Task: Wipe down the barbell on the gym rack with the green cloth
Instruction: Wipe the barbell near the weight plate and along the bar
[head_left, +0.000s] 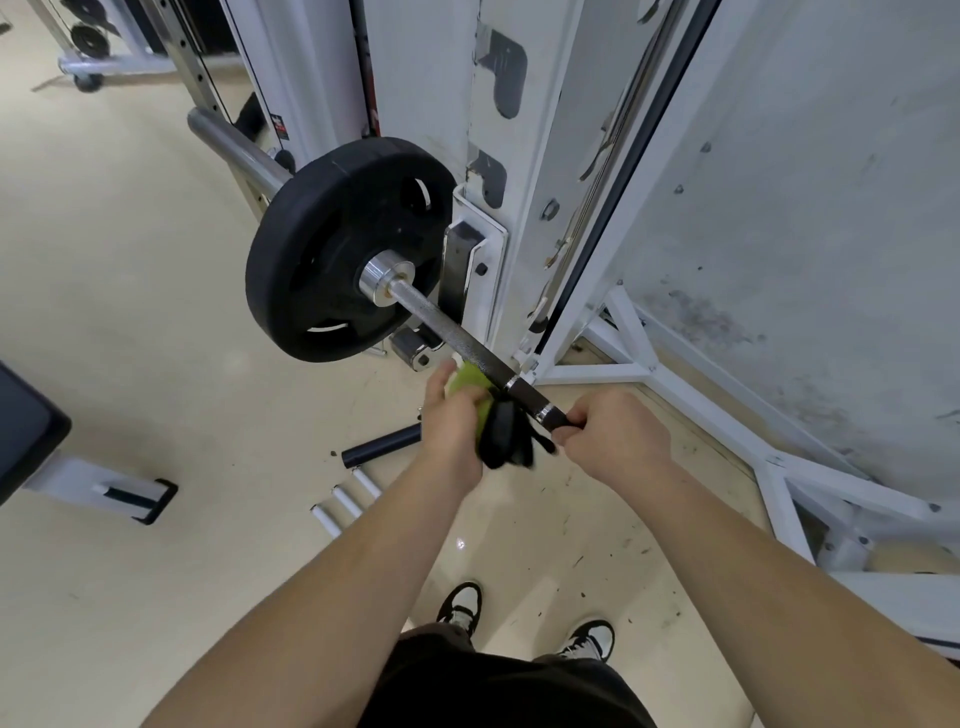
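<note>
The barbell (457, 338) lies on the white rack (524, 208), running from upper left down toward me, with a black weight plate (332, 249) on its sleeve. My left hand (452, 426) grips the green cloth (470, 384) just left of and below the shaft. A black strap or glove-like item (506, 436) hangs beside the cloth, under the bar. My right hand (613, 431) is curled round the dark near end of the bar.
A black tube (382, 447) and several short white pegs (343, 501) lie on the beige floor below the bar. A bench (31, 431) stands at the left. The rack's white base struts (779, 467) spread at the right. My shoes (519, 623) are below.
</note>
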